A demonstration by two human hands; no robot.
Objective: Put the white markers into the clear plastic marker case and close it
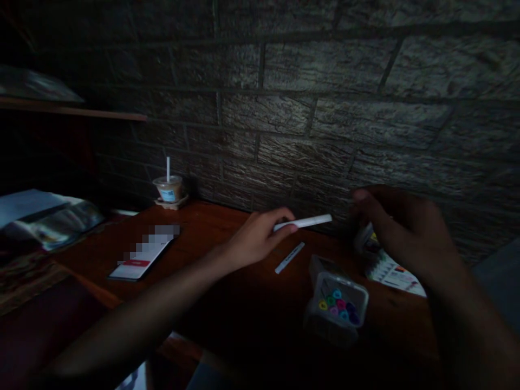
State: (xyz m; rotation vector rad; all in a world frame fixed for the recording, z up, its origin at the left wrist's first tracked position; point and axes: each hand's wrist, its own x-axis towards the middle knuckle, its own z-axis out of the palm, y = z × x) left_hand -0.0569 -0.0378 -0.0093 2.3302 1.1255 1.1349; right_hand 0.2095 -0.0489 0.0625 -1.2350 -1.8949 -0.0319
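Slightly right of centre, my left hand (264, 235) pinches a slim white marker (312, 221) between thumb and fingers, its free end pointing right. Below it on the table lies a second whitish marker (290, 258) with dark print along its side. My right hand (402, 233) hangs in the air at the right, its fingers bent in toward the thumb. Deep shadow hides what those fingers hold, if anything. Between the hands and nearer to me stands a clear plastic box (363, 292), with several bright round coloured ends showing inside.
Printed cards or papers (396, 273) lie under my right hand beside a dim container. A phone (142, 257) rests at the left of the wooden table (215, 227). A lidded cup with a straw (168, 189) stands near the brick wall. Plastic packets (67, 222) lie far left.
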